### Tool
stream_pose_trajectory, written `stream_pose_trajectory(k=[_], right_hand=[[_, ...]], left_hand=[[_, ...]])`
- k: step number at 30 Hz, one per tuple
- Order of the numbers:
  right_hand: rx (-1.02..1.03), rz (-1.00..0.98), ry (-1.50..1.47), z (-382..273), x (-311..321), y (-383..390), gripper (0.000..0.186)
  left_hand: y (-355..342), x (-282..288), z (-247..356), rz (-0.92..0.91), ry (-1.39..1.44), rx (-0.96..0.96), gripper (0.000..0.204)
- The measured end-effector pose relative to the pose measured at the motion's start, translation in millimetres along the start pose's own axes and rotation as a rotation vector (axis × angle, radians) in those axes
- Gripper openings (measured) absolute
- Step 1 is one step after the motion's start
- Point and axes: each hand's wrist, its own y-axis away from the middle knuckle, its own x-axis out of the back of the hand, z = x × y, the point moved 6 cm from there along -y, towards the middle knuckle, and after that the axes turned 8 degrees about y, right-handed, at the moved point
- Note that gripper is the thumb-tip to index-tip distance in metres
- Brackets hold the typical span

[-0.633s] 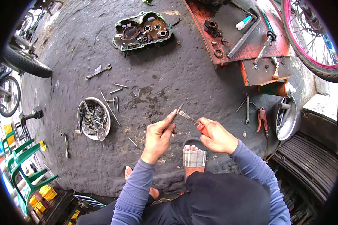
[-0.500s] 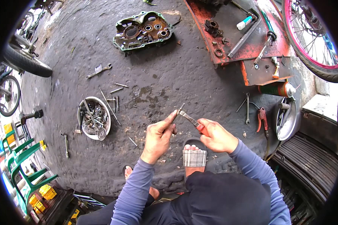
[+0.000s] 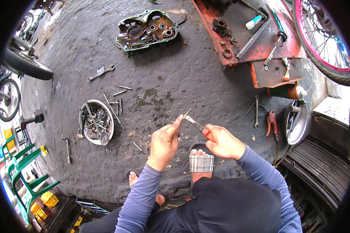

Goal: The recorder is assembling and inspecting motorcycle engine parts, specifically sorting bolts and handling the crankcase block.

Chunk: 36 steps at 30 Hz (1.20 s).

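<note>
Just right of the frame's centre, thin metal rod [image 3: 188, 112] pinched in left hand [image 3: 162, 146], fingers [image 3: 176, 123] drawn together near its end, short tip left bare beyond them. To its right, red-handled tool [image 3: 195, 123] gripped in right hand [image 3: 224, 143], fingers folded closed around the handle; flat metal head angled up and left, brought up to the rod beside the left fingertips. Probably a scraper or small brush, though too small to tell; likewise cannot tell whether touching the rod or only just beside it.

At left of centre, pale bowl [image 3: 112, 127] heaped with metal parts, with long rod [image 3: 112, 110] lying slantwise just to the right and short bolts [image 3: 121, 106] near by. Farther up and left, wrench [image 3: 101, 73] flat on dark floor [image 3: 206, 85]. At upper centre, open engine casing [image 3: 147, 33], inner side uppermost. At upper right, red table [image 3: 210, 31] bearing greasy parts, with spray can [image 3: 283, 91] lying below it. At right, another wrench, silver-coloured [image 3: 256, 112], near red air gun [image 3: 272, 121]. Bottom centre, foot in checked sandal [image 3: 201, 164].
</note>
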Motion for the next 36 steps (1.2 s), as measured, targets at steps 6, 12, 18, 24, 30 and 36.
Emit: stream_pose_trajectory(k=[6, 12, 18, 24, 30, 36], right_hand=[[-0.077, -0.011, -0.033, 3.7, -3.4, -2.6, 0.030], [-0.058, 0.048, -0.049, 7.4, -8.2, -2.9, 0.031], [-0.014, 0.055, -0.010, 11.7, -12.7, -1.0, 0.030], [-0.020, 0.074, -0.083, 7.9, -12.0, -1.4, 0.030], [-0.061, 0.064, -0.059, 9.6, -9.1, 0.0, 0.031], [-0.102, 0.027, -0.078, 11.8, -9.2, 0.6, 0.034]], left_hand=[[6.9, -15.3, 9.7, -0.037, -0.218, -0.040, 0.054], [7.1, -17.6, 6.7, 0.026, -0.203, -0.034, 0.057], [1.1, -6.8, 8.4, 0.069, -0.254, -0.013, 0.054], [1.5, -10.9, 10.7, 0.033, -0.348, -0.020, 0.054], [2.4, -10.2, 11.2, 0.049, -0.375, -0.037, 0.054], [3.1, -11.2, 11.8, 0.054, -0.383, -0.067, 0.053]])
